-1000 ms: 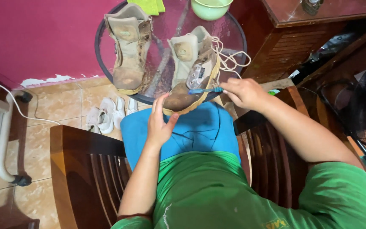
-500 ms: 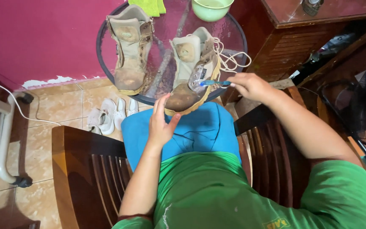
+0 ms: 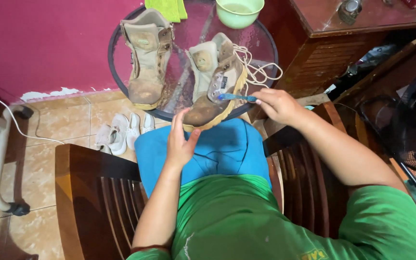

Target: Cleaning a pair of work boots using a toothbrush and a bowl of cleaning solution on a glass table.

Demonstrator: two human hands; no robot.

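right hand [image 3: 276, 104] grips blue brush [image 3: 237, 97], now moved up onto the near boot [image 3: 215, 91] on the glass table [image 3: 266, 45]. left hand [image 3: 180, 140] open, steadying toe; scrubbing continues.

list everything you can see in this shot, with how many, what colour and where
boot: one, tan, muddy, laces loose, on the glass table's near edge, toe by the left hand
second boot: one, tan, upright on the table's left
toothbrush: one, blue, against the near boot's side
glass table: one, round, dark rim
bowl: one, pale green, table's far edge
cloth: one, yellow-green, far edge
sneakers: pair, white, on the tiled floor
wooden chairs: two, brown, either side of the person
cabinet: one, dark wood, right
left hand: steadies the boot's toe
right hand: grips the toothbrush
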